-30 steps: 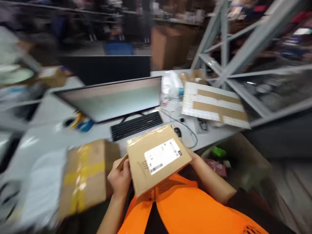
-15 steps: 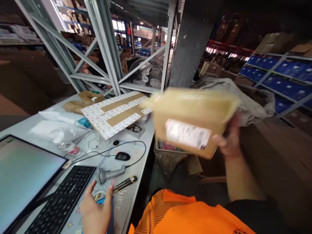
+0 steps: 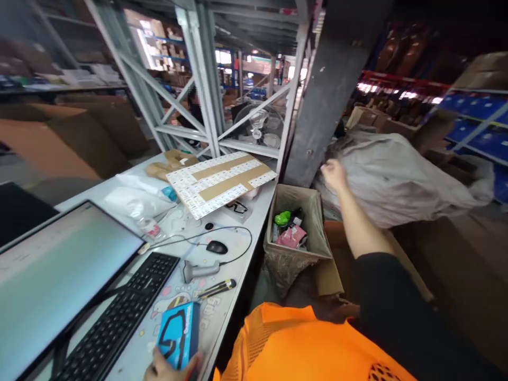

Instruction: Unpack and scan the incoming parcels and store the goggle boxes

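Observation:
My left hand (image 3: 169, 370), partly cut off by the bottom edge, grips the lower end of a blue printed box (image 3: 179, 333). Its fingers and thumb lie on either side of that box, which rests on the desk beside the keyboard (image 3: 123, 312). My right hand (image 3: 334, 175) reaches out far to the right, by the dark pillar and a greyish plastic sheet (image 3: 397, 174). Its fingers look curled, and nothing shows in them. Above the blue box lie a utility knife (image 3: 217, 288) and a grey barcode scanner (image 3: 200, 271).
A lined bin (image 3: 297, 256) with small packets stands right of the desk, beside an open carton (image 3: 331, 275). A monitor (image 3: 75, 275), mouse (image 3: 217, 247), label-covered cardboard (image 3: 222, 182) and white bags (image 3: 135, 196) occupy the desk. A metal rack (image 3: 198, 79) and pillar (image 3: 317, 95) rise behind.
The brown labelled carton has left my right hand and is out of sight; that arm now stretches farther forward. My left hand has come down onto the blue box. The view has shifted left.

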`<state>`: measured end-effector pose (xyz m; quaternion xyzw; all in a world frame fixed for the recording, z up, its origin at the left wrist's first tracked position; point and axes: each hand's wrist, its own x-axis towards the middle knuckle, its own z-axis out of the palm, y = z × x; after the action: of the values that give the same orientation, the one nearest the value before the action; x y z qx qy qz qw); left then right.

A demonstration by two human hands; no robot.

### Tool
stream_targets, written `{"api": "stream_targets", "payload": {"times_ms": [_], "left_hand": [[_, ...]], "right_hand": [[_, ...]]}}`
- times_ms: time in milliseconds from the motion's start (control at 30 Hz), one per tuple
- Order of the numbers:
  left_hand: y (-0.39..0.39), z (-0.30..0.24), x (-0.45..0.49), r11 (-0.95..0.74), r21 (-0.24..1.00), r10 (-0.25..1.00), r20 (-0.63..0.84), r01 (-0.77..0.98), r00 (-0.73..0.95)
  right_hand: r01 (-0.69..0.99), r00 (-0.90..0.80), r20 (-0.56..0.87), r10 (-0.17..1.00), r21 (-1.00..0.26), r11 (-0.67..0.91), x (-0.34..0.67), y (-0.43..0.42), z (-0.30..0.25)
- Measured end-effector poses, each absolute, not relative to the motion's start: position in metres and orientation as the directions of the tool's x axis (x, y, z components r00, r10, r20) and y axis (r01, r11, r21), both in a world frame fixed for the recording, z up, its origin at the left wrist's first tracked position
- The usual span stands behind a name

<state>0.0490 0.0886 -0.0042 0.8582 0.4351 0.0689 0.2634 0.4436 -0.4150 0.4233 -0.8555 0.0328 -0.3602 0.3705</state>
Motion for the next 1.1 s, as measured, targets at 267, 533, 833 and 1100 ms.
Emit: {"api": "stream_targets", "payload": {"times_ms": [267, 533, 833, 1100], "left_hand": [[0.07, 0.05, 0.061, -0.199, 0.504, 0.782, -0.435, 0.841, 0.446], [0.048, 0.046, 0.026, -0.092, 0.702, 0.897, -0.25, 0.707, 0.365], [0.022, 0.044, 0.012, -0.041, 0.931, 0.98, -0.033, 0.363, 0.196], [0.035, 0.077, 0.025, 0.69, 0.656, 0.683, -0.453, -0.304, 0.574]], "right_hand": [[0.401, 0.853, -0.044, 0.52, -0.582, -0.708, 0.393, -0.117, 0.122], [0.698, 0.636, -0.238, 0.734, -0.226, -0.679, 0.327, -0.001, 0.037], [0.603, 0.638, -0.309, 0.705, -0.369, -0.707, 0.334, 0.056, 0.035], [0.365, 0.286, -0.561, 0.777, -0.686, -0.63, 0.369, 0.037, 0.122]]}}
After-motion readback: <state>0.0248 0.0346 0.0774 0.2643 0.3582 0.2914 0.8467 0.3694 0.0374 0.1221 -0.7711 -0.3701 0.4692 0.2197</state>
